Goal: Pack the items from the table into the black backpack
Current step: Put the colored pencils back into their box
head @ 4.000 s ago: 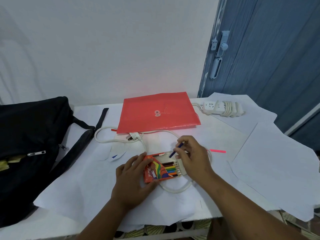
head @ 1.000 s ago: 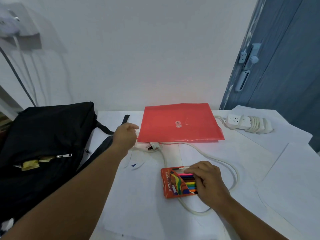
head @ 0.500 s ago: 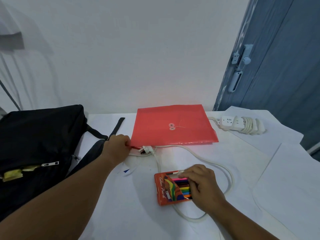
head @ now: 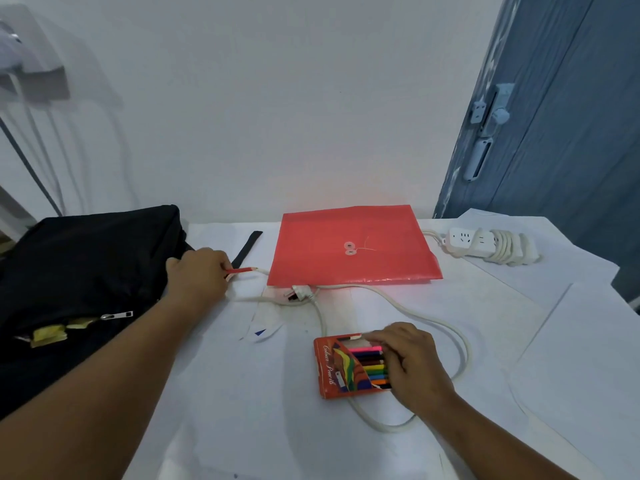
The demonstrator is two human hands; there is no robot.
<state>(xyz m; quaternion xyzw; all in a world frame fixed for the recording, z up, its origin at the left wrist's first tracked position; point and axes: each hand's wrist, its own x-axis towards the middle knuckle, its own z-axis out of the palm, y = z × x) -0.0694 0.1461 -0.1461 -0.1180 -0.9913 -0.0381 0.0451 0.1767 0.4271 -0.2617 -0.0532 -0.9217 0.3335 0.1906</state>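
Observation:
The black backpack (head: 79,271) lies at the table's left, a front pocket zip partly open with yellow paper showing. My left hand (head: 199,277) pinches a red pencil (head: 240,270) just right of the backpack, its tip pointing toward the red envelope folder (head: 353,247). My right hand (head: 410,362) rests on the right end of an orange coloured-pencil box (head: 332,367), fingers curled over the pencils. A white power strip (head: 485,245) with wound cable sits at the far right; its cord (head: 429,317) loops under the box.
White paper sheets (head: 585,358) cover the table (head: 242,393) and overhang at the right. A black backpack strap (head: 247,247) lies between backpack and folder. A white plug (head: 301,292) lies at the folder's front edge. A blue door (head: 561,109) stands at the right, a white wall behind.
My left hand reached to the folder's left corner, took the red pencil and has drawn it back left toward the backpack. My right hand stayed on the pencil box.

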